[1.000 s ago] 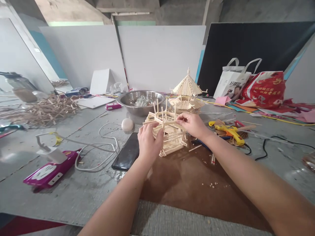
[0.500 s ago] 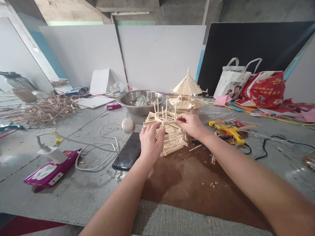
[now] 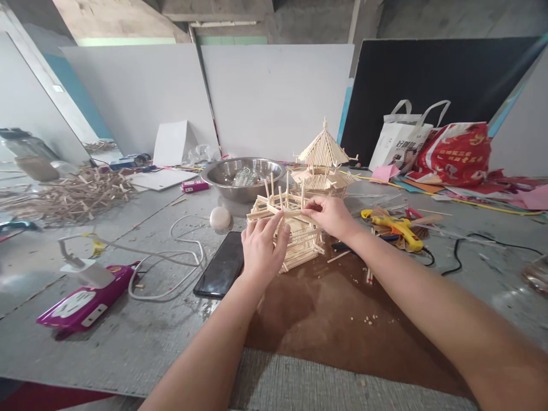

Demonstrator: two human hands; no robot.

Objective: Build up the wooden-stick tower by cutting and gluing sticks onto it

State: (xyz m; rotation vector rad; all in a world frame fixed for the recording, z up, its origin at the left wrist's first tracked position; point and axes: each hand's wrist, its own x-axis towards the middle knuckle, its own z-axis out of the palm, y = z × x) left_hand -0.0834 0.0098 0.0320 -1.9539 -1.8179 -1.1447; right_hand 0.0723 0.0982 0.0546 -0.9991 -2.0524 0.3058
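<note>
Having just edged inward, now touching the stick frame (image 3: 299, 248) at its front corner with the left hand (image 3: 262, 245), fingers loosely parted, probably steadying the joint; pinching a thin rail (image 3: 294, 213) along its top with the right hand (image 3: 333, 218). Open-topped, slatted below, bristling with upright posts; standing on its brown mat (image 3: 321, 325). Left of the frame, a smartphone (image 3: 219, 268); right, a yellow glue gun (image 3: 400, 228).

Stick frame (image 3: 299, 248) partly hidden by the left hand (image 3: 263, 246), shiny object (image 3: 536, 277) cut off at right edge
</note>
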